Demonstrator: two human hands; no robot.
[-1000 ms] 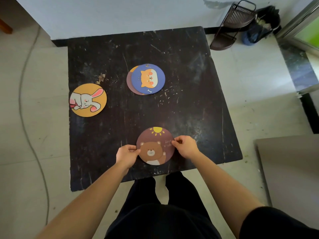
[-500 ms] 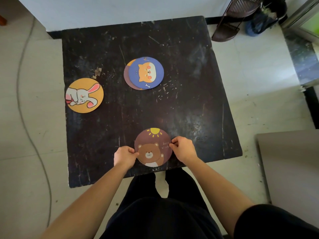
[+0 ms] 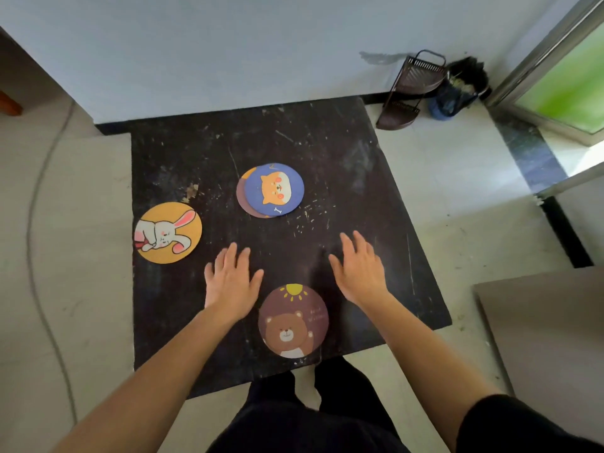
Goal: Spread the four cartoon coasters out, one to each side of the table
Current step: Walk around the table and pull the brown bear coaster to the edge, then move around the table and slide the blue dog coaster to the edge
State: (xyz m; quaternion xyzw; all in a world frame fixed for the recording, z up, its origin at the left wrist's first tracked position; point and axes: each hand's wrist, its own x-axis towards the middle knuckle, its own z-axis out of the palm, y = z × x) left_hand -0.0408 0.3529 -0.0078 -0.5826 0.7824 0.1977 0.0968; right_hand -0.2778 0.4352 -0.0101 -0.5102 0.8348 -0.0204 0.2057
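A brown bear coaster (image 3: 293, 321) lies flat near the front edge of the black table (image 3: 343, 165). An orange rabbit coaster (image 3: 168, 232) rests at the left edge. In the middle, a blue coaster with an orange dog (image 3: 274, 189) lies on top of another coaster (image 3: 242, 195), of which only a brown and orange rim shows. My left hand (image 3: 231, 280) hovers flat just left of and beyond the bear coaster, fingers apart, holding nothing. My right hand (image 3: 359, 269) is spread the same way to the coaster's right.
A white wall runs behind the table. A dark wire rack (image 3: 412, 89) and a blue bag (image 3: 454, 93) stand on the floor at the back right. A grey cable (image 3: 34, 256) trails over the tiles on the left. A beige board (image 3: 542, 338) lies at right.
Both hands have let go of the bear coaster, opened, and moved forward past it. The coaster stays at the front edge. The camera has tilted up.
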